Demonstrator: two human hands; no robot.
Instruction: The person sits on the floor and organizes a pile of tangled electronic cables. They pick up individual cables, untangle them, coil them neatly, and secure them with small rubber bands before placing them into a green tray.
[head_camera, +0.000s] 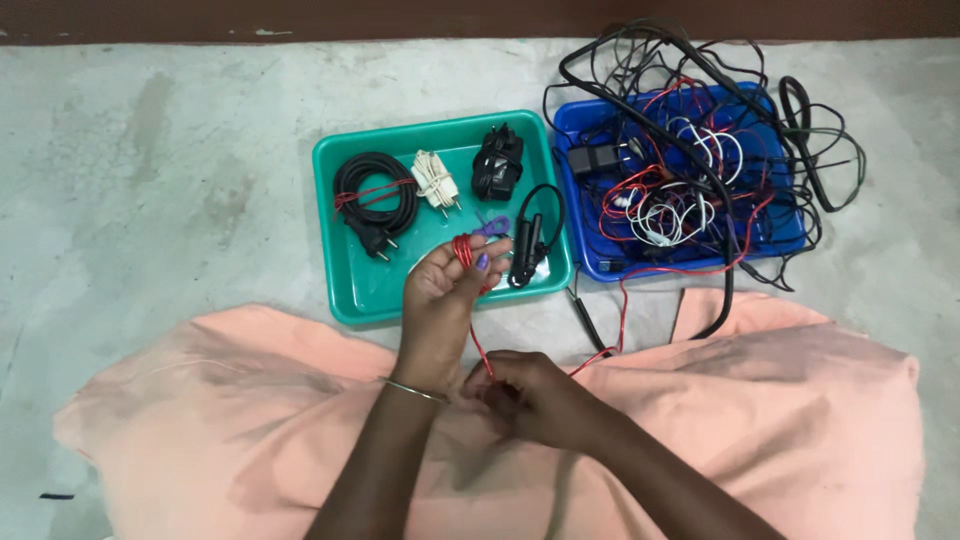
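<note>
Two trays sit on the concrete floor (150, 170) before us: a green tray (345, 290) of bundled cables and a blue tray (790, 235) heaped with tangled ones. Our left hand (440, 300), raised over the green tray's near edge, has its grip closed on a small coil of red wire (463, 250) looped around the fingers. Our right hand (535, 395), low over the peach cloth (800, 400), pinches the same wire's trailing length. We judge the winding to be midway; the next turn calls for feeding slack from the blue tray without snagging.
</note>
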